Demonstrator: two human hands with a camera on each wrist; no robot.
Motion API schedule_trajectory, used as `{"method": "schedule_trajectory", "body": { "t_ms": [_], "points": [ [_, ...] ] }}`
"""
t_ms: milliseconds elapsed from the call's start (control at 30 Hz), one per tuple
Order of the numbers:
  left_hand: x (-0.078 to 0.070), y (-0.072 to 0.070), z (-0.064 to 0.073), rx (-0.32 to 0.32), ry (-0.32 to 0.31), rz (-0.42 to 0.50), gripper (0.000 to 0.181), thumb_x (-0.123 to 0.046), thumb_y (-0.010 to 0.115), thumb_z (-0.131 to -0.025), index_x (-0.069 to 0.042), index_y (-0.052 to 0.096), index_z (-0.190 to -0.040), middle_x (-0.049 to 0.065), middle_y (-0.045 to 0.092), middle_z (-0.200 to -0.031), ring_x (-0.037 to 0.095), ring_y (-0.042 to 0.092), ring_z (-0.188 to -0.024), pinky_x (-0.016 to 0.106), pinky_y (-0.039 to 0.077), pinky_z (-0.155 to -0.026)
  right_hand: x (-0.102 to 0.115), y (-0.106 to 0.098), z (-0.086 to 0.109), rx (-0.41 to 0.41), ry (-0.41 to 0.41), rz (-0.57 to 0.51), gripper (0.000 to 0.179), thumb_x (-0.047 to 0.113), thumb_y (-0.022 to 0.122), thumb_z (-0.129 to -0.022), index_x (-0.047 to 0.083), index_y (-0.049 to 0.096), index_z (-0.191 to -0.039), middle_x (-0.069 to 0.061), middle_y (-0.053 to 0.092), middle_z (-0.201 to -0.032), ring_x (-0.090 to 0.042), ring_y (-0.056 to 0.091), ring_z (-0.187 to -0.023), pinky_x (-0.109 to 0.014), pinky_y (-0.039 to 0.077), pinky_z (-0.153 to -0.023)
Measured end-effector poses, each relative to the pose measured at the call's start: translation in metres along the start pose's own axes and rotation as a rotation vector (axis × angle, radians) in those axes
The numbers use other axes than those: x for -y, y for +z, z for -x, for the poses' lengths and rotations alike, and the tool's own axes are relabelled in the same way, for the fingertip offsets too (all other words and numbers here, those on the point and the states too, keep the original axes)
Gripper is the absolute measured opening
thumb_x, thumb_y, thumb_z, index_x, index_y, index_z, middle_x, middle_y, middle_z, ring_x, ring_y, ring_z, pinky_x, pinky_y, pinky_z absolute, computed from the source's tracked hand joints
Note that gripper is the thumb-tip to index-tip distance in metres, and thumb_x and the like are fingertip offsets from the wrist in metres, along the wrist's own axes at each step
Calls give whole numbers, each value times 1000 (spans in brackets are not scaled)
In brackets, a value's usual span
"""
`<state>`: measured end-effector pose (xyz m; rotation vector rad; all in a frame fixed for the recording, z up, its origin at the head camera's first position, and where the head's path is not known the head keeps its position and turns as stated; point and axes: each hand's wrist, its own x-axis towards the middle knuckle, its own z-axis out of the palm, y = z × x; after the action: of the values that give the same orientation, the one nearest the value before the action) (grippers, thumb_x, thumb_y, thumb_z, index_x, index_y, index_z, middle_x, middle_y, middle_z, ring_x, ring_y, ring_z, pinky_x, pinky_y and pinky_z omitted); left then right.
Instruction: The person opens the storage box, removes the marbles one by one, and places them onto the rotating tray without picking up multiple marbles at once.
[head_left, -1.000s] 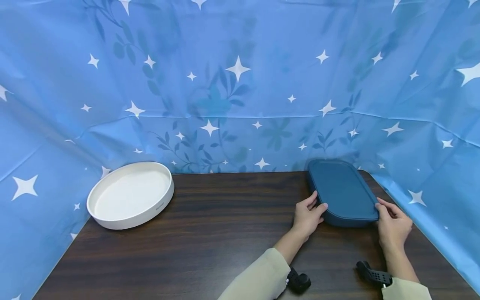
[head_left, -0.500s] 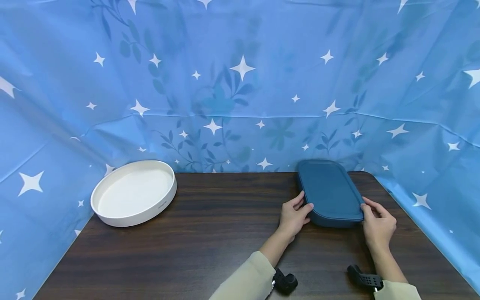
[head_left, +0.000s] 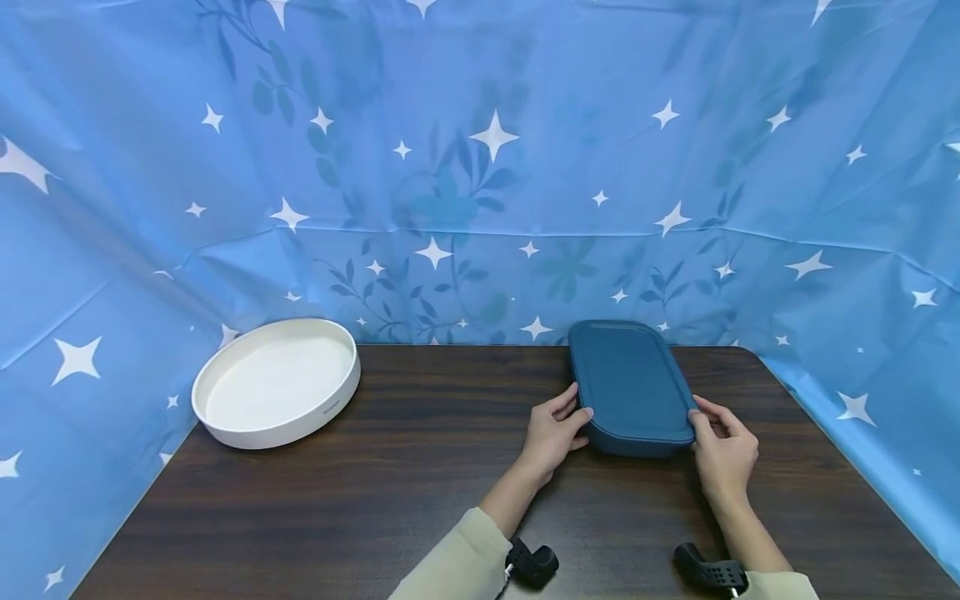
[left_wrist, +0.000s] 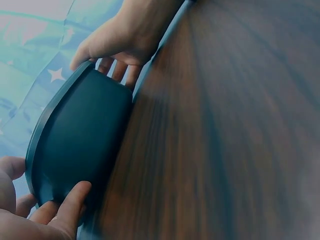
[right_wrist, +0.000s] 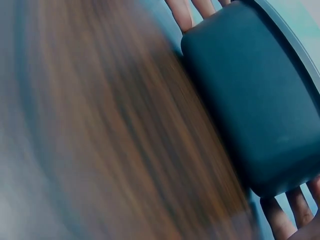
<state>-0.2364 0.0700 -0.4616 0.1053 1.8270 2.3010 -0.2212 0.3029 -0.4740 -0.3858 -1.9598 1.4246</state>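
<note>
A dark blue rectangular box with rounded corners and a fitted lid [head_left: 633, 379] is at the right back of the table, its lid facing up. My left hand [head_left: 553, 433] grips its near left corner, thumb at the lid's rim and fingers along the side. At the near right corner, my right hand [head_left: 723, 450] holds it the same way. The left wrist view shows the box's smooth near wall [left_wrist: 82, 135] between both hands, fingers low on its sides. From the right wrist, the box wall [right_wrist: 255, 100] appears close over the tabletop. Its contents are hidden by the lid.
A round white shallow tray [head_left: 277, 375] with a raised rim stands at the left back of the dark wood table [head_left: 337, 517]. A blue curtain with white stars [head_left: 480, 183] hangs behind the table and along both sides.
Both hands have moved left along the back of the table with the blue box between them. Their grip looks the same. The head view has shifted slightly.
</note>
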Motion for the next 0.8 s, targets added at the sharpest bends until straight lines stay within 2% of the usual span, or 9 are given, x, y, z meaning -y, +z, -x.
{"method": "schedule_trajectory", "body": {
  "t_ms": [200,333,567,800],
  "points": [
    [-5,-21,4,18,-3,-18,54,-20,68,-96,-20,53,-148,17,48,-154,29,61,-130,42,62,-89,9,12,13,31,-19,-17,26,9,64,-94,1,74,-117,24,62,-73,3,52,-54,-12,44,-44],
    [-8,-36,7,31,-19,-33,55,-22,67,-97,-20,51,-149,16,47,-155,29,59,-133,40,62,-90,14,20,23,54,-12,-17,25,9,64,-95,4,75,-117,24,63,-75,3,53,-55,-13,45,-45],
    [-14,-66,12,49,-9,-31,55,-20,67,-97,-18,51,-150,20,47,-155,31,60,-131,42,62,-90,25,36,36,126,4,-27,28,9,63,-96,6,74,-121,22,62,-78,0,52,-55,-14,46,-47],
    [-20,-94,18,55,-7,-46,56,-19,67,-97,-18,50,-150,18,47,-154,29,57,-134,41,61,-92,62,46,57,203,0,-50,30,3,62,-94,-1,72,-122,15,64,-80,-10,54,-54,-17,46,-47]
  ]
}}
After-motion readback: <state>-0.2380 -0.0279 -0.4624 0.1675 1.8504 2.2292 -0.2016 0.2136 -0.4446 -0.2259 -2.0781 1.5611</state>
